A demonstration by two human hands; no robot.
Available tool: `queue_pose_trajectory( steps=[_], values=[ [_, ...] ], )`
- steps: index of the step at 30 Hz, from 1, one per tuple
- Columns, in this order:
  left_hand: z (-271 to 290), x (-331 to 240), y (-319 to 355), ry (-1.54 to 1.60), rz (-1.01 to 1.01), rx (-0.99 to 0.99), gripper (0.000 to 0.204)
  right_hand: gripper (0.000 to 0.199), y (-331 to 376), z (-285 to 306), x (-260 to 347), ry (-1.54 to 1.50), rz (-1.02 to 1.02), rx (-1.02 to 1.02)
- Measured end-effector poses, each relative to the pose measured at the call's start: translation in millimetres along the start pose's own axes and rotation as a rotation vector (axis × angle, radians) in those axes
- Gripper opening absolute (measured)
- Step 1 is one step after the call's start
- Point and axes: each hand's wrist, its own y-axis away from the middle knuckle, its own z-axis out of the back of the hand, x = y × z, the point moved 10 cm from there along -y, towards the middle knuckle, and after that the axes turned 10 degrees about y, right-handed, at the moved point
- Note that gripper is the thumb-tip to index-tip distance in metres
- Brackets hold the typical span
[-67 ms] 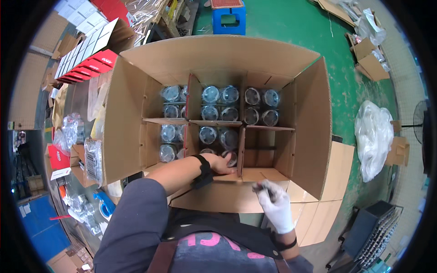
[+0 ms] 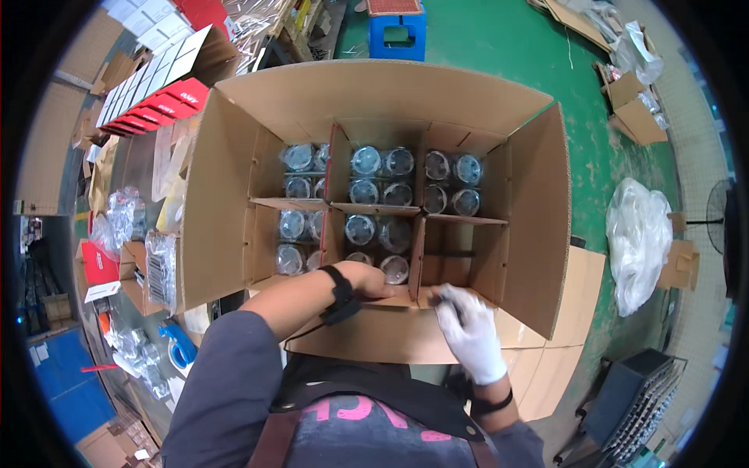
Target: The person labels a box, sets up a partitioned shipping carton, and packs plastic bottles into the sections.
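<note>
A large open cardboard box [image 2: 538, 195] lies in front of me, split by cardboard dividers [image 2: 374, 209] into several compartments. Clear round jars or cups [image 2: 367, 161] in thin film stand grouped in all but the front right compartment [image 2: 445, 269]. My bare left hand [image 2: 371, 279] reaches over the front wall into the front middle compartment, beside a clear jar [image 2: 395, 270]; its fingers look extended, partly hidden, and no longer wrap that jar. My right hand [image 2: 470, 327], in a white glove with dark fingertips, is at the box's front edge; its fingers are curled and blurred.
Red and white cartons [image 2: 168, 86] stand at far left. Plastic-wrapped items [image 2: 125, 218] and a blue tape dispenser [image 2: 181, 349] lie on the left. A blue stool [image 2: 397, 33] is beyond the box. To the right are a plastic bundle [image 2: 640, 242] and a dark wheeled cart [image 2: 632, 398].
My left hand has drawn back slightly from the front jar, which shows more fully. My right hand has moved up to the box's front edge. The view has shifted slightly.
</note>
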Motion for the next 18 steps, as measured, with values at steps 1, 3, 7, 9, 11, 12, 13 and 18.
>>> queue_pose_trajectory(
  steps=[1,3,7,9,11,12,13,18],
  values=[
    [5.3,-8.2,27.3,-0.063,-0.031,-0.046,0.062,0.019,-20.8,-6.1,19.7,0.086,0.11,-0.005],
    [6.9,-21.2,93.2,0.054,-0.122,-0.11,0.051,0.019,-67.6,-45.1,28.5,0.367,0.212,0.147],
    [-0.4,-26.0,236.4,0.479,-0.663,-0.652,0.032,0.03,-154.2,-173.2,-46.2,0.823,-0.147,0.808],
    [-41.5,20.2,268.8,0.722,-0.476,-0.7,0.028,0.036,-163.4,-220.1,-126.2,0.896,-0.281,0.857],
    [-89.1,67.5,296.0,0.855,-0.347,-0.873,0.028,0.042,-165.3,-226.5,-186.9,0.702,-0.434,0.47],
    [-116.8,94.2,301.5,0.999,-0.292,-0.975,0.029,0.043,-176.2,-225.3,-216.8,0.667,-0.356,0.343],
    [-168.7,126.0,313.2,1.179,-0.16,-1.114,0.03,0.045,-176.7,-247.4,-184.2,0.711,-0.225,0.419],
    [-350.0,170.4,331.3,1.714,0.125,-1.411,0.033,0.042,-164.6,-270.5,-123.8,0.842,-0.186,0.564]
  ],
)
